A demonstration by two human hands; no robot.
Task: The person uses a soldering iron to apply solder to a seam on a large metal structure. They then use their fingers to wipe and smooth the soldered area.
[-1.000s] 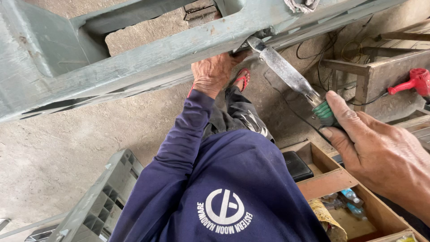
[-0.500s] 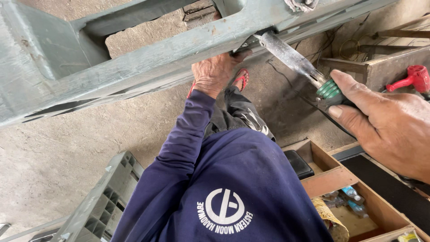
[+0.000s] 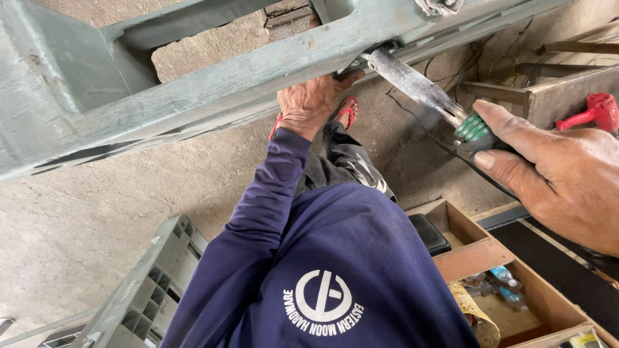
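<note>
Head view shows the screwdriver (image 3: 429,96) slanting up to the grey metal frame (image 3: 193,96), its tip at the frame's underside. Right hand (image 3: 554,171) clenches its green handle; left hand (image 3: 309,103) grips the frame's lower edge beside the tip. Below the frame sits a wooden toolbox (image 3: 477,258).

Red power drill (image 3: 596,111), wooden compartment box (image 3: 474,256), grey plastic crate (image 3: 149,290) — concrete floor (image 3: 84,212).

Single head-worn view, steeply downward, close over the hands
</note>
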